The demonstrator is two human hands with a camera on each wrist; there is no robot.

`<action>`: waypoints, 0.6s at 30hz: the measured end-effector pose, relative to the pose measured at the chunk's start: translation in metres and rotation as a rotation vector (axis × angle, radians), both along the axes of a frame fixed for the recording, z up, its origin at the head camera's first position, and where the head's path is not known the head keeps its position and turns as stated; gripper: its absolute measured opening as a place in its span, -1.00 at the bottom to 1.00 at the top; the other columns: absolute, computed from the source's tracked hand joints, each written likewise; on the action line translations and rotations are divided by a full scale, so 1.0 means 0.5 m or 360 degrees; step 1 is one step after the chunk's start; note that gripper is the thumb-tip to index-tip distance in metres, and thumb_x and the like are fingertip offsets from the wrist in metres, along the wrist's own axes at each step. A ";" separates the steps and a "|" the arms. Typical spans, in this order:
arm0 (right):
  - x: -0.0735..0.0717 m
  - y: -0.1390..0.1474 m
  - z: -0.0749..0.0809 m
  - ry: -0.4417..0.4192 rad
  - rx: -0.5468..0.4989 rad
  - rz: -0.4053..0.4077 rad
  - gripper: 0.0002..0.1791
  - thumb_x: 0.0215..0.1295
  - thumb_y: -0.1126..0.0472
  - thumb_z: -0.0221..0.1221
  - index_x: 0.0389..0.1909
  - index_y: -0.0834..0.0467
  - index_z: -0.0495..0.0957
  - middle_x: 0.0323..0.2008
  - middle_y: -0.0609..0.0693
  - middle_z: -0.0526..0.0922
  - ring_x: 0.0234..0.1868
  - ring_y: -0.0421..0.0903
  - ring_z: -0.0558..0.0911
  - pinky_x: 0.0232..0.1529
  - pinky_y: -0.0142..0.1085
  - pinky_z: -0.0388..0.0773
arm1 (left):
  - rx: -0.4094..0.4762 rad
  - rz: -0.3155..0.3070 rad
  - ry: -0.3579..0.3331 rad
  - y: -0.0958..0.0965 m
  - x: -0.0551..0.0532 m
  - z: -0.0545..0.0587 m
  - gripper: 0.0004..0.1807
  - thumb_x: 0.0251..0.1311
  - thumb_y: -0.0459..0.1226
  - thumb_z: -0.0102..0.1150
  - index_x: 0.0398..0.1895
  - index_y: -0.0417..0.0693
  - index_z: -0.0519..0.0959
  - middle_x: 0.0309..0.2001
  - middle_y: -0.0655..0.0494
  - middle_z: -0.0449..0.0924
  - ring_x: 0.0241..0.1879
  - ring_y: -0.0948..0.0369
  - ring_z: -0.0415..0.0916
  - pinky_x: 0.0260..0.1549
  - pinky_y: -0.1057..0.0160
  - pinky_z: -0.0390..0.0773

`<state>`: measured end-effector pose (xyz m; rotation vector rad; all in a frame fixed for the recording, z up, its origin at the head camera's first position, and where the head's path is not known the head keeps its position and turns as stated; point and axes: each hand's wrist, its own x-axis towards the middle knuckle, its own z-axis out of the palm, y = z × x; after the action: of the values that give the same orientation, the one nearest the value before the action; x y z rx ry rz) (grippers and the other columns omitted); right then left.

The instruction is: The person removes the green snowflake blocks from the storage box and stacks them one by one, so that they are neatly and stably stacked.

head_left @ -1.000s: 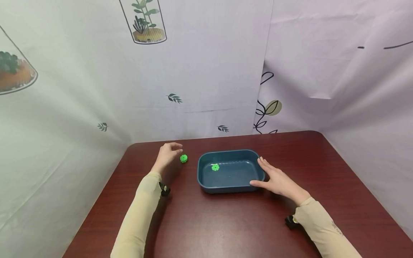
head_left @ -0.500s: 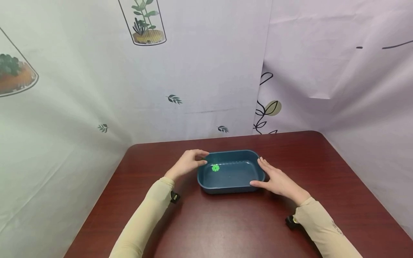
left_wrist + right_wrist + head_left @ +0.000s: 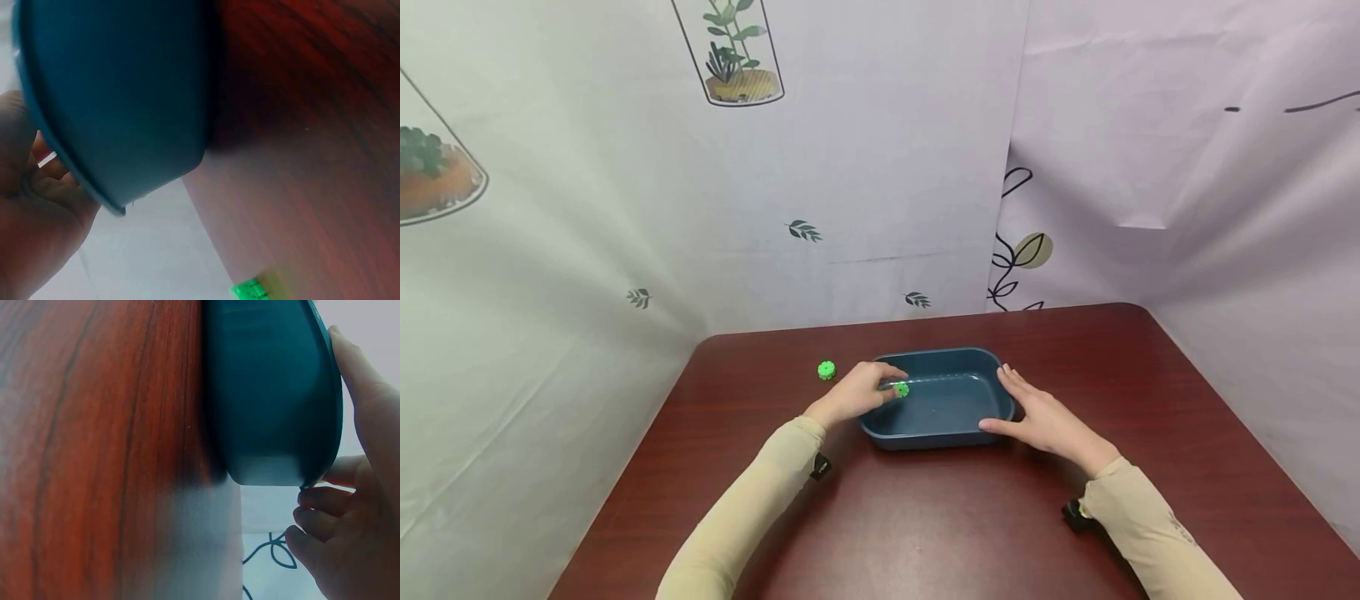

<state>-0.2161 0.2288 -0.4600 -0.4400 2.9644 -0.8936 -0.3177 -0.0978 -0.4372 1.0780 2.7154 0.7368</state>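
A dark blue rectangular plastic tray [image 3: 955, 406] stands on the table. Inside it, near its left end, lies a small green notched, flower-shaped disc [image 3: 902, 389]. My left hand [image 3: 859, 392] reaches over the tray's left rim, thumb and fingers apart around the disc. In the left wrist view the tray's wall hides those fingertips. My right hand [image 3: 1043, 418] holds the tray's right end, thumb at the front rim and fingers toward the back corner. On the table left of the tray sits another green notched piece [image 3: 827, 370], looking like a small stack.
The dark red wooden table [image 3: 925, 517] has its back edge close to a white printed cloth [image 3: 880, 167]. Cloth also hangs at both sides. Black wrist cameras [image 3: 1078, 515] are strapped under the sleeves.
My left hand has moved right, from beside the green stack, across the rim and into the tray by the disc. My right hand and the tray have stayed put.
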 end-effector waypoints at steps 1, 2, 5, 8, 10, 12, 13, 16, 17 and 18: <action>0.000 0.000 0.000 -0.0001 0.0004 0.0000 0.29 0.08 -0.56 0.18 0.60 0.21 -0.02 0.58 0.26 -0.05 0.48 0.35 0.15 0.30 0.29 0.27 | -0.0032 0.0003 0.0014 0.003 0.000 -0.001 -0.63 0.33 -0.33 0.27 0.19 -0.19 0.62 0.10 0.00 0.66 0.10 0.12 0.60 0.08 0.14 0.59; -0.001 0.000 0.000 -0.0002 0.0005 0.0001 0.30 0.08 -0.56 0.18 0.60 0.21 -0.02 0.58 0.25 -0.05 0.48 0.35 0.15 0.30 0.29 0.27 | -0.0059 0.0000 0.0035 0.006 0.001 -0.002 -0.63 0.33 -0.33 0.27 0.18 -0.20 0.63 0.09 -0.01 0.67 0.10 0.11 0.59 0.09 0.13 0.58; -0.001 -0.001 0.000 -0.0001 0.0000 0.0001 0.30 0.08 -0.56 0.18 0.60 0.21 -0.02 0.58 0.25 -0.05 0.49 0.34 0.14 0.30 0.28 0.27 | -0.0129 -0.0001 0.0090 0.013 0.001 -0.005 -0.64 0.31 -0.34 0.28 0.16 -0.22 0.63 0.07 -0.04 0.67 0.10 0.08 0.59 0.10 0.10 0.58; -0.001 -0.002 0.000 -0.0004 -0.0006 0.0007 0.29 0.08 -0.56 0.19 0.60 0.21 -0.02 0.58 0.25 -0.06 0.50 0.33 0.13 0.31 0.27 0.27 | -0.0214 0.0009 0.0139 0.019 0.000 -0.010 -0.63 0.32 -0.34 0.28 0.17 -0.22 0.63 0.08 -0.05 0.67 0.11 0.09 0.59 0.10 0.11 0.57; -0.001 -0.002 -0.001 -0.0007 -0.0005 0.0010 0.29 0.08 -0.56 0.18 0.60 0.21 -0.02 0.58 0.25 -0.06 0.50 0.33 0.13 0.31 0.27 0.27 | -0.0266 0.0013 0.0165 0.023 0.000 -0.013 -0.63 0.32 -0.33 0.28 0.17 -0.22 0.62 0.09 -0.05 0.66 0.11 0.10 0.59 0.09 0.13 0.58; -0.001 -0.002 -0.001 -0.0008 -0.0001 0.0010 0.30 0.08 -0.56 0.18 0.60 0.21 -0.02 0.58 0.25 -0.06 0.50 0.33 0.13 0.31 0.27 0.26 | -0.0306 0.0012 0.0193 0.026 -0.001 -0.015 -0.63 0.31 -0.34 0.28 0.16 -0.24 0.63 0.09 -0.07 0.66 0.10 0.10 0.59 0.08 0.13 0.59; -0.001 -0.002 -0.001 -0.0007 0.0002 0.0009 0.30 0.08 -0.57 0.18 0.60 0.21 -0.02 0.58 0.25 -0.06 0.50 0.33 0.13 0.31 0.27 0.26 | -0.0325 0.0013 0.0203 0.028 -0.002 -0.015 -0.63 0.30 -0.34 0.29 0.16 -0.25 0.63 0.09 -0.07 0.66 0.10 0.10 0.60 0.07 0.14 0.59; -0.001 -0.002 -0.001 -0.0001 0.0002 0.0003 0.30 0.08 -0.57 0.18 0.60 0.21 -0.02 0.58 0.25 -0.06 0.49 0.33 0.14 0.31 0.27 0.27 | -0.0396 0.0017 0.0235 0.034 -0.004 -0.014 -0.64 0.28 -0.33 0.31 0.13 -0.25 0.64 0.06 -0.07 0.67 0.00 0.14 0.61 -0.01 0.17 0.61; -0.001 -0.001 -0.001 0.0001 0.0003 0.0001 0.30 0.08 -0.57 0.17 0.60 0.21 -0.02 0.58 0.25 -0.05 0.49 0.34 0.15 0.31 0.27 0.27 | -0.0423 0.0020 0.0240 0.037 -0.005 -0.013 -0.64 0.27 -0.33 0.32 0.12 -0.24 0.65 0.04 -0.06 0.68 -0.06 0.16 0.61 -0.06 0.20 0.62; -0.001 -0.001 -0.001 0.0002 0.0000 0.0000 0.30 0.08 -0.57 0.18 0.60 0.21 -0.02 0.58 0.25 -0.05 0.49 0.34 0.15 0.31 0.27 0.27 | -0.0453 0.0024 0.0243 0.039 -0.005 -0.011 -0.64 0.27 -0.32 0.32 0.11 -0.24 0.65 0.02 -0.05 0.69 -0.11 0.18 0.60 -0.10 0.22 0.62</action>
<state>-0.2166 0.2285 -0.4605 -0.4405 2.9655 -0.8932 -0.3204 -0.0782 -0.4429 1.0853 2.8422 0.2656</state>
